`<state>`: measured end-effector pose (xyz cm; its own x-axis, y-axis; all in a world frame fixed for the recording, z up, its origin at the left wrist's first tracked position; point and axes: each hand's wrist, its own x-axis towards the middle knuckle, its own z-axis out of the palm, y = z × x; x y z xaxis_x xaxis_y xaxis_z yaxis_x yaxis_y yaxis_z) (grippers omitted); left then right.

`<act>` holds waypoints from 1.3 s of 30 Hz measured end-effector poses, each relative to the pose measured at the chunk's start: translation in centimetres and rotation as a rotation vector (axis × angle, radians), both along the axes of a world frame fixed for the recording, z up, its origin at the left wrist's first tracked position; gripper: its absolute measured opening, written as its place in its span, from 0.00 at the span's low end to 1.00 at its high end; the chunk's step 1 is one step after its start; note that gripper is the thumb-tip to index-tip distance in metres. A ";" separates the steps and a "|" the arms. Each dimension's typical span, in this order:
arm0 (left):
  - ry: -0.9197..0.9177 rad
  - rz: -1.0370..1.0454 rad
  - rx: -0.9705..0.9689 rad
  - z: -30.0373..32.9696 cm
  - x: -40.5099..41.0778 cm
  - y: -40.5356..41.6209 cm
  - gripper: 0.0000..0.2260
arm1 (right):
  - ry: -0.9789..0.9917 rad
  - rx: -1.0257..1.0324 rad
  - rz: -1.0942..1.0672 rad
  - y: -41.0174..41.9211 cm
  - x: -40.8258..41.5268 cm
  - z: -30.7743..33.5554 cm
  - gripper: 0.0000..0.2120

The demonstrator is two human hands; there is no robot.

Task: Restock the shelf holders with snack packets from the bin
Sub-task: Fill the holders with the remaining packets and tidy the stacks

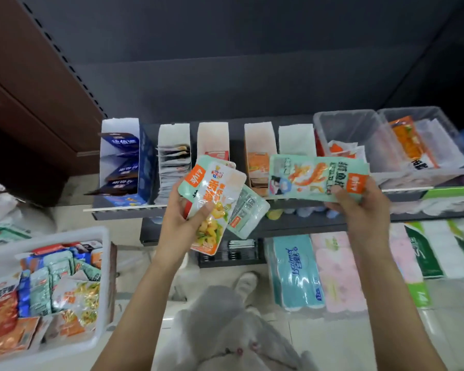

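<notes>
Plainly these snack packets are light, thin and floppy, with slick film that could let a fanned stack slide, so we judge a pinch across one short edge the safest hold. Our left hand (184, 220) grips a fan of packets (217, 199), thumb pressed on the top one, fingers curled behind. Our right hand (359, 207) pinches a flat green packet (316, 178) by its end, thumb on top. Both lots hover before the shelf holders (213, 140), while the bin (102, 263) of spare packets sits low to our left
</notes>
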<state>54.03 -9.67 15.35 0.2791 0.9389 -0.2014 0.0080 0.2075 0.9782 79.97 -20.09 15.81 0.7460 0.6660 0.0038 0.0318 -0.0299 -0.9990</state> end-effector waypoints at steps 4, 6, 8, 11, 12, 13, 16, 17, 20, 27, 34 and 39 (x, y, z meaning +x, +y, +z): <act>-0.014 -0.065 -0.004 0.0 3.7 2.4 0.23 | -0.487 -0.133 -0.231 2.8 4.0 0.6 0.06; -0.027 -0.103 -0.003 -0.1 5.5 3.4 0.24 | -0.801 -0.200 -0.208 4.7 5.2 0.3 0.07; -0.050 -0.114 -0.011 -0.1 7.0 4.2 0.21 | -1.013 -0.252 -0.115 6.9 6.0 0.1 0.08; -0.093 -0.117 -0.045 0.0 8.7 5.2 0.19 | -1.215 -0.401 0.051 9.8 6.8 -0.8 0.12; -0.091 -0.121 -0.044 0.0 9.1 5.5 0.20 | -1.232 -0.458 0.109 10.7 6.9 -1.1 0.13; -0.083 -0.126 -0.035 0.1 9.5 5.8 0.21 | -1.246 -0.508 0.166 11.4 6.9 -1.2 0.14; -0.069 -0.125 -0.026 0.1 10.2 6.5 0.22 | -1.337 -0.652 0.361 12.2 7.0 -2.4 0.14; -0.069 -0.123 -0.028 0.0 10.3 6.7 0.22 | -1.360 -0.707 0.442 12.0 7.0 -3.1 0.17; -0.066 -0.130 -0.039 -0.1 10.7 7.0 0.21 | -1.374 -0.752 0.551 10.9 7.2 -4.3 0.24; -0.065 -0.152 -0.006 -0.3 11.5 7.1 0.25 | -0.221 -0.260 0.335 9.6 3.6 1.3 0.13; -0.020 -0.190 0.122 -0.1 12.4 6.0 0.33 | -0.257 -0.367 0.356 10.4 1.8 1.3 0.22; -0.215 -0.076 -0.055 0.1 13.0 5.8 0.18 | -0.020 -0.199 0.213 9.1 2.4 0.5 0.14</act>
<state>67.01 -3.85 15.48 0.3909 0.9027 -0.1798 -0.1821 0.2673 0.9462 82.41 -10.96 16.32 0.5903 0.7968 -0.1291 0.0784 -0.2158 -0.9733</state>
